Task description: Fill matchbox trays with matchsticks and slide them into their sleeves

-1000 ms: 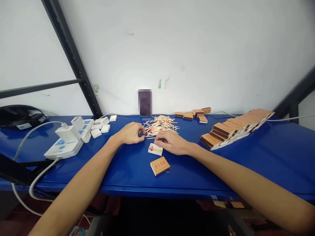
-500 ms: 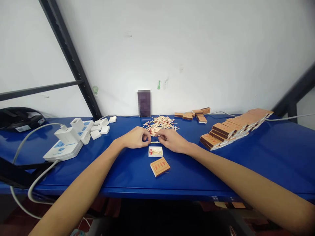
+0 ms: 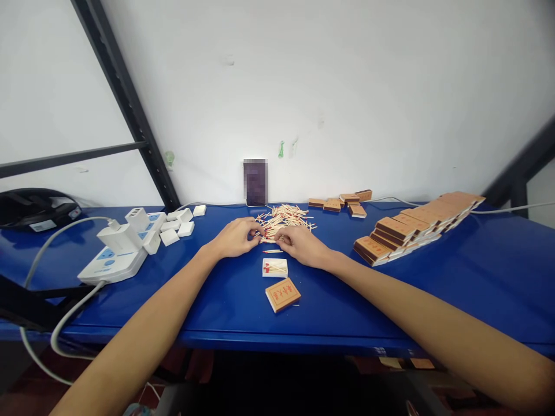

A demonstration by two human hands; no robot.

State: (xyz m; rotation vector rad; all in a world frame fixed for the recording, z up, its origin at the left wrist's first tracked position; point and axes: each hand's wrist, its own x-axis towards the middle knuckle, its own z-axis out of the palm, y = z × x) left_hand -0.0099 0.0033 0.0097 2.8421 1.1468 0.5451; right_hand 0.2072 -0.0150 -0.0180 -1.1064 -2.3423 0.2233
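Tabletop [image 3: 225, 306], two hands [image 3: 240, 237] [image 3: 301, 245], one match heap [image 3: 288, 216]

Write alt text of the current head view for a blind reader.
A left hand and right hand are at the near edge of a match pile on a blue table. Nearer the camera lie a white tray holding matches and an orange matchbox; stacked matchboxes stand at right.

Centre: matches [image 3: 289, 216] pale, red heads. Tray [image 3: 274, 275] white. Box [image 3: 283, 294] below tan-orange, red characters, thin border. Table [image 3: 217, 312] blue. Right: stack [image 3: 416, 221] orange, brown sides.
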